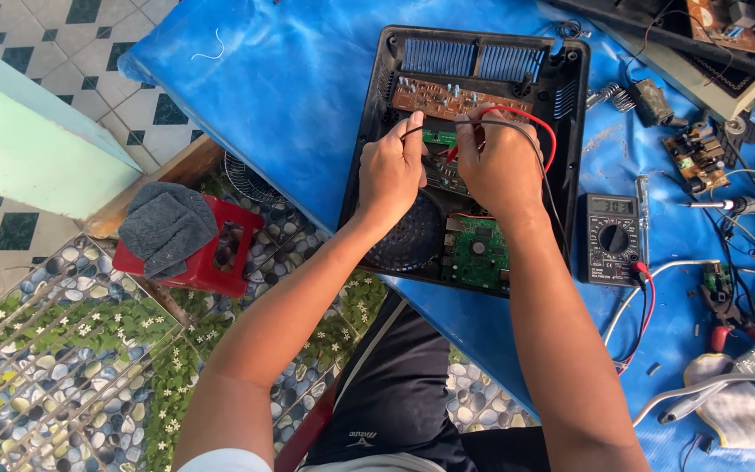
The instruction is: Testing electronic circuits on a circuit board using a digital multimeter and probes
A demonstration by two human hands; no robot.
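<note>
The opened black appliance case lies long axis away from the person, near the counter front edge. Left hand pinches the black probe lead, right hand the red lead, both tips over the brown circuit board just beyond the knuckles.

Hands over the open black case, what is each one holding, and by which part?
Left hand pinches the black probe lead near its tip end. Right hand grips the red lead likewise. The fingers hide the probe tips, so the exact hold cannot be told.
</note>
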